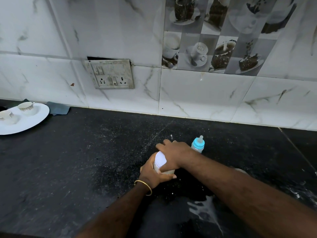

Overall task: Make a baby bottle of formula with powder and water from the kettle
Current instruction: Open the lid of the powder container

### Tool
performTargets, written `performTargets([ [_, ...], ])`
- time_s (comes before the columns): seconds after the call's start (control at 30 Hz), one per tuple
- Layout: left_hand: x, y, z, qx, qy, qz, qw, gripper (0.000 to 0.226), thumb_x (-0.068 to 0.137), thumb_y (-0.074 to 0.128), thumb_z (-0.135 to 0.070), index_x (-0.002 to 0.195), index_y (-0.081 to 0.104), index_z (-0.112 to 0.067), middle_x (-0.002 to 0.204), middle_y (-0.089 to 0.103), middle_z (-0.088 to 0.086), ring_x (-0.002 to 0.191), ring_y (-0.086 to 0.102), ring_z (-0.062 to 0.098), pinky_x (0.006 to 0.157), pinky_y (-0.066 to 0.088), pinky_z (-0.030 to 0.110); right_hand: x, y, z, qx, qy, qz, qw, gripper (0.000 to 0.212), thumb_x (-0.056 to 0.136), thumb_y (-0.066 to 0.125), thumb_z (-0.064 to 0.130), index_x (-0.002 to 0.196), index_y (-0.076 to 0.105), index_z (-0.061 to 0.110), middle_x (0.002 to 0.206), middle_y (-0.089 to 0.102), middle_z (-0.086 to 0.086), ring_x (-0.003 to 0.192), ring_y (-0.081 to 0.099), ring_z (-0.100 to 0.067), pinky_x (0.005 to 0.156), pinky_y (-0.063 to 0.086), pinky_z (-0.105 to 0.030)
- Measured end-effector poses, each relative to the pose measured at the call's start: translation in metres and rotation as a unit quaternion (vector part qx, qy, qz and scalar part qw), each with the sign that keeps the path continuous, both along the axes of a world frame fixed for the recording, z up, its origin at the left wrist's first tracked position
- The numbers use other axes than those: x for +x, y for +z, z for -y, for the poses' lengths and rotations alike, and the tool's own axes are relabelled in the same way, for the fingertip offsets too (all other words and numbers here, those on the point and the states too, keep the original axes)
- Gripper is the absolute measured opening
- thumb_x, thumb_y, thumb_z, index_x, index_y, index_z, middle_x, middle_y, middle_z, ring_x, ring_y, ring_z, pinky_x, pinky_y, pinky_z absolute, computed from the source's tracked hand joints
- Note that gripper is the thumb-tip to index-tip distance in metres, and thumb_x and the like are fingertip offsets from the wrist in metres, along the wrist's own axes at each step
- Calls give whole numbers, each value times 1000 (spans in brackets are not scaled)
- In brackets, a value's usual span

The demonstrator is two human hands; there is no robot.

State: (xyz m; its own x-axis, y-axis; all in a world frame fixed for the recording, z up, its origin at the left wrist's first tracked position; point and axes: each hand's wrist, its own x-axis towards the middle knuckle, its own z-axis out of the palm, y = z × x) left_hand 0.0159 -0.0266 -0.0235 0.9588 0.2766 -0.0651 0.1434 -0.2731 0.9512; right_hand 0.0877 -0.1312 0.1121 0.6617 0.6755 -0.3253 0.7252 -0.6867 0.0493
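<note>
A white powder container [160, 160] with a white lid stands on the black counter [85, 160] in the middle. My left hand [154, 176] grips its body from the near left side. My right hand [173, 152] lies across the lid and far side of the container, fingers spread over it. Just behind the right hand stands a baby bottle [198, 144] with a blue collar and a clear teat, upright and capped. No kettle is in view.
A white plate [34, 121] with two cups [25, 107] sits at the far left, a dark cloth [58, 108] behind it. A switch and socket panel [111, 73] is on the tiled wall. White spilt smears [205, 210] mark the counter near the front.
</note>
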Motion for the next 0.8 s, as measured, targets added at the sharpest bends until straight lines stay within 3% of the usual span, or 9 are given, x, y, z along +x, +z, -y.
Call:
performTargets([
  [0.1,-1,5,-1,-7,0,-3,1000,95,29,100,-43,112,57,-53,110,72,-17,106,67,3,93,56,32,-1,0,-5,-12,-18,11,1000,71,71,67,64,128,50,25,122,57,-4,105,60,-26,67,42,-37],
  [0.17,-1,8,-2,5,-1,-15,1000,92,29,99,-46,111,58,-49,108,72,-17,105,66,1,91,56,28,-3,5,-7,-13,14,-13,1000,63,70,75,48,124,51,26,118,55,-3,103,59,-26,66,44,-36],
  [0.27,-2,14,-2,24,-1,-42,999,84,28,95,-52,103,58,-46,102,71,-20,101,64,-4,84,51,16,-5,15,-6,-32,79,-32,996,69,65,82,25,125,49,28,118,50,0,106,54,-25,67,50,-39],
  [0.37,-4,18,-2,39,-5,-59,998,83,28,94,-53,102,59,-42,101,69,-19,99,63,-4,87,50,17,-7,21,-2,-30,121,-45,991,70,67,81,11,126,49,31,123,47,3,112,50,-25,74,53,-44],
  [0.5,-4,22,-4,52,-32,-50,997,71,36,99,-42,95,58,-41,91,66,-24,88,58,-24,69,43,-4,-9,22,6,-17,159,-32,987,64,75,76,4,125,47,32,127,44,5,116,47,-22,76,55,-46],
  [0.6,-5,23,-5,60,-39,-32,997,76,36,100,-41,97,54,-45,92,63,-27,90,49,-34,68,37,-10,-6,23,11,32,155,-36,987,62,75,71,-2,122,47,32,126,43,7,115,47,-21,70,52,-42],
  [0.7,-6,27,-7,69,-56,-44,995,93,32,98,-49,111,50,-47,107,64,-26,103,57,-20,82,42,0,-3,23,21,110,89,-55,988,70,70,73,1,124,43,34,128,36,10,106,52,-19,67,51,-38],
  [0.8,-7,33,-10,120,-77,-69,987,130,21,92,-64,137,40,-36,133,55,-19,127,51,5,109,39,32,-5,21,38,238,-17,-112,965,78,65,78,12,131,40,34,132,28,11,94,55,-15,70,54,-37],
])
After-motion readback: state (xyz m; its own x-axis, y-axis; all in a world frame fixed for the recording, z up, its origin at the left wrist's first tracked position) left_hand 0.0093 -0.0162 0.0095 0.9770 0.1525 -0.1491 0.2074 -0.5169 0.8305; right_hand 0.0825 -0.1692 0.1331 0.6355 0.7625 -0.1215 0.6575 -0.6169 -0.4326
